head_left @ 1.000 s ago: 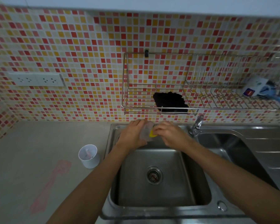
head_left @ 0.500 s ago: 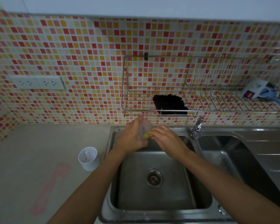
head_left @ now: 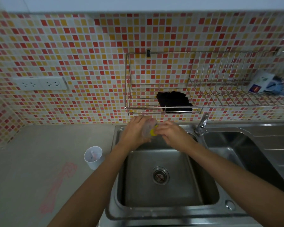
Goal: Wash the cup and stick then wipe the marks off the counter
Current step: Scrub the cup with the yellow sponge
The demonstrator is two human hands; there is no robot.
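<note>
A white cup [head_left: 93, 157] stands on the grey counter [head_left: 31, 161] just left of the sink, with a pink stick [head_left: 93, 155] inside it. Pink marks [head_left: 59, 185] streak the counter in front of the cup. Both hands are over the back of the left sink basin [head_left: 162, 185], away from the cup. My left hand [head_left: 134, 131] grips a small clear container [head_left: 147, 129]. My right hand [head_left: 172, 133] pinches the container's yellow cap [head_left: 152, 132]. Much of the container is hidden by my fingers.
A faucet [head_left: 202, 123] stands between the two basins, right of my hands. Above hangs a wire rack [head_left: 220, 95] holding a dark cloth [head_left: 174, 100] and packets [head_left: 261, 82] at its right end. A double outlet [head_left: 41, 83] sits on the tiled wall.
Both hands stay together at the back of the sink on the clear container, with only small shifts of the fingers around the yellow cap. The cup has not moved.
</note>
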